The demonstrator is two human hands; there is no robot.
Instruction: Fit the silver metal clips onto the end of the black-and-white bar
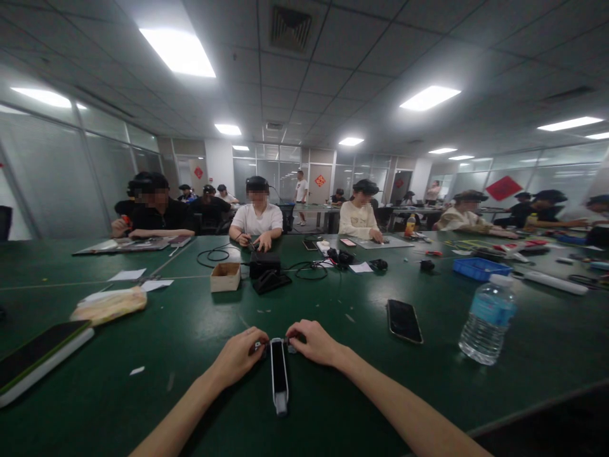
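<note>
A long, narrow device (280,371) with a black face and a pale rim lies on the green table, its grey end toward me. My left hand (240,357) is just left of its far end, fingers curled and closed around a small dark thing with white marks. Across from it, my right hand (314,343) is closed the same way at the right side, with a small dark-grey bit showing under its fingertips. Both small things are mostly hidden, and I cannot tell whether they touch the device.
On the right lie a smartphone (404,321) and a water bottle (488,320), with a blue tray (481,269) behind. Ahead are a small open box (225,278) and a black stand (271,281) with cables. A plastic bag (110,306) lies left. Several people sit opposite.
</note>
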